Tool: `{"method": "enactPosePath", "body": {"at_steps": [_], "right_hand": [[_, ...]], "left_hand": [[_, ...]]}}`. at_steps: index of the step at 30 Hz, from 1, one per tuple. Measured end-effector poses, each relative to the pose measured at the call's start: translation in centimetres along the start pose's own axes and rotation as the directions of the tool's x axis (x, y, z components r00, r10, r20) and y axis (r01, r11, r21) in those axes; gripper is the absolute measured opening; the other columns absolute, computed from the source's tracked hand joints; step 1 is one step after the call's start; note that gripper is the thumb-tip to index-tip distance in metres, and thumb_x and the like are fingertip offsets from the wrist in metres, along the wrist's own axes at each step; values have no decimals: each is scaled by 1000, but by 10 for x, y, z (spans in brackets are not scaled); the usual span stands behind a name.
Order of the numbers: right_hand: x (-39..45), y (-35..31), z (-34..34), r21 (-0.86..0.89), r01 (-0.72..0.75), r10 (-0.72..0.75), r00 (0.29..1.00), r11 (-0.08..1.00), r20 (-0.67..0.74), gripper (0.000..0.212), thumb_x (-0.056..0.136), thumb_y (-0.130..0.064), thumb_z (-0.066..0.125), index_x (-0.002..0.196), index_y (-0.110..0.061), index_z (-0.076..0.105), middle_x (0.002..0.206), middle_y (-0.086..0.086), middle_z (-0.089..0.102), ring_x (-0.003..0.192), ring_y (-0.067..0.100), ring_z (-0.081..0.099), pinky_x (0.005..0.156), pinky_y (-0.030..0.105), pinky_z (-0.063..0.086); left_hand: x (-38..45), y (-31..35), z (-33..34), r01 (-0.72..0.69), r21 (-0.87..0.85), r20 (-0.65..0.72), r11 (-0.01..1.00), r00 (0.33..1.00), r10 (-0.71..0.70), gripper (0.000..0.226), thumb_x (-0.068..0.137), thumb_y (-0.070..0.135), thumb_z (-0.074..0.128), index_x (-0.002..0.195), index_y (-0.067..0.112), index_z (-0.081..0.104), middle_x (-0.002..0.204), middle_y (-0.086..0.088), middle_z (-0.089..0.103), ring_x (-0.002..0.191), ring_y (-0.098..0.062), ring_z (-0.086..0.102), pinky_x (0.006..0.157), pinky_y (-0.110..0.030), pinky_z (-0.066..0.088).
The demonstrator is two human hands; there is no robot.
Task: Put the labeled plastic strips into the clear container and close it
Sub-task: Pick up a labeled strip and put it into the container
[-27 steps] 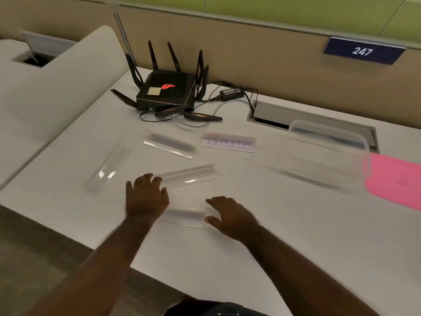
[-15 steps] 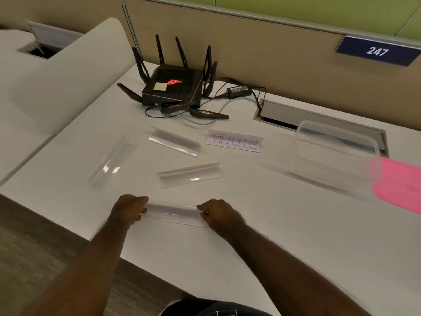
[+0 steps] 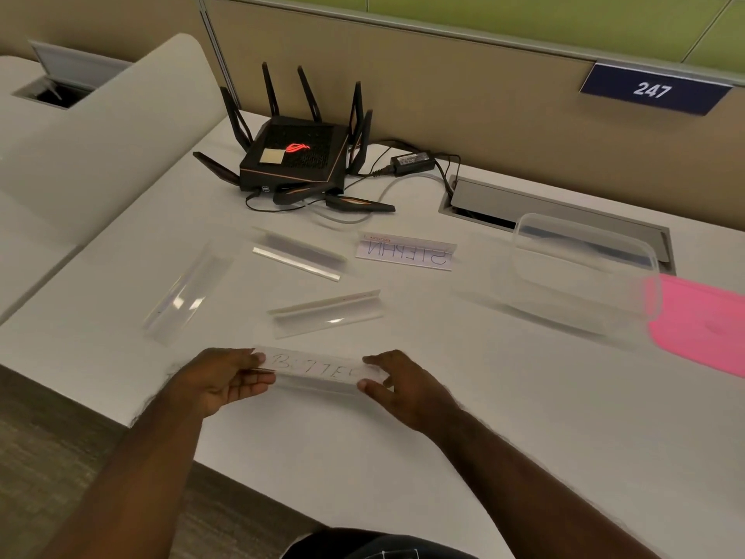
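A labeled strip (image 3: 318,371) is pinched at its two ends — the left hand (image 3: 219,381) closed on one end, the right hand (image 3: 407,387) on the other — near the desk's (image 3: 524,417) front edge, apparently just off the surface. It is judged light, thin and fairly stiff, its clear plastic smooth and likely slippery, so the short ends are the sensible hold; a grip at the middle would probably flex it. The container (image 3: 584,276) stands well beyond the strip to the right, seemingly open, with a pink lid (image 3: 701,324) just beside it on its far-right side. Four more strips lie apart, left of the container: one (image 3: 328,312) nearest, another (image 3: 300,254) and a written one (image 3: 405,252) farther back, and one (image 3: 187,292) farthest left. Bare desk lies between strip and container — open room for a carry — while the router (image 3: 296,157) and its cables sit well back.
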State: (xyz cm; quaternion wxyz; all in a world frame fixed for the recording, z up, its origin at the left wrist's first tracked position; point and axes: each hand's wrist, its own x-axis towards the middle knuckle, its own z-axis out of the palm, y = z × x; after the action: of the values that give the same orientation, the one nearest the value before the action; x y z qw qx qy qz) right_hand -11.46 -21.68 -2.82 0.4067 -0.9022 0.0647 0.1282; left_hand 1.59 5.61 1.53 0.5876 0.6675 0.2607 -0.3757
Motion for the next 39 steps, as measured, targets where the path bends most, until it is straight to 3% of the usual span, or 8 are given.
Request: {"method": "enactPosePath", "body": {"at_steps": [6,9,12,19,24,29,35,39], "right_hand": [[-4,2,-26,483,-255,214,967,838,139,52,88,-49,60,134,-25,52,129,-1,57,104,14,63,89,35,56],[-7,3,-42,669,-385,175,916,635,362,39,87,-41,66,118,-17,65,114,9,67,98,18,64,89,33,56],[-9,2,-57,721,-409,137,903,560,406,38,86,-30,69,114,-5,67,113,13,69,99,22,65,91,34,54],[-10,0,-102,637,-341,140,928,691,344,31,84,-23,72,109,-4,71,107,10,71,95,16,67,87,29,55],[-15,2,-141,573,-226,140,972,788,191,32,82,-22,75,111,-8,72,109,7,74,102,19,69,85,23,54],[-27,16,-180,476,-177,172,984,861,55,36,81,-26,75,113,-9,71,109,6,74,104,23,68,92,31,54],[-45,48,-240,371,-140,170,984,918,-47,38,80,-27,76,114,-12,71,108,2,74,103,20,69,94,33,54],[-55,72,-280,295,-108,142,985,949,-94,34,78,-31,77,110,-20,74,103,-7,76,97,10,69,88,21,53]], "left_hand": [[-7,7,10,-44,-8,103,999,994,44,44,88,3,65,128,0,48,98,-25,74,84,-34,75,61,-37,62],[-7,11,21,-89,-29,136,996,986,92,50,88,4,65,134,6,45,99,-25,74,87,-36,74,61,-38,62],[-5,17,32,-136,-43,180,990,973,141,49,87,4,66,132,11,48,97,-23,74,85,-34,74,62,-36,62],[2,49,50,-210,266,415,941,906,85,42,85,12,70,126,15,58,105,-17,74,88,-32,73,69,-36,61],[12,83,77,-411,583,485,700,868,106,33,81,20,77,111,19,66,106,-16,69,88,-24,68,74,-33,59],[19,106,128,-586,639,603,498,784,149,32,79,30,78,107,23,65,106,2,74,102,-19,68,91,-38,56],[11,116,197,-669,588,710,454,696,107,60,65,28,88,120,25,62,113,6,72,108,-12,66,97,-36,53],[2,123,255,-751,624,724,216,660,201,53,66,30,87,114,24,67,106,6,72,96,-11,68,87,-33,58]]}}
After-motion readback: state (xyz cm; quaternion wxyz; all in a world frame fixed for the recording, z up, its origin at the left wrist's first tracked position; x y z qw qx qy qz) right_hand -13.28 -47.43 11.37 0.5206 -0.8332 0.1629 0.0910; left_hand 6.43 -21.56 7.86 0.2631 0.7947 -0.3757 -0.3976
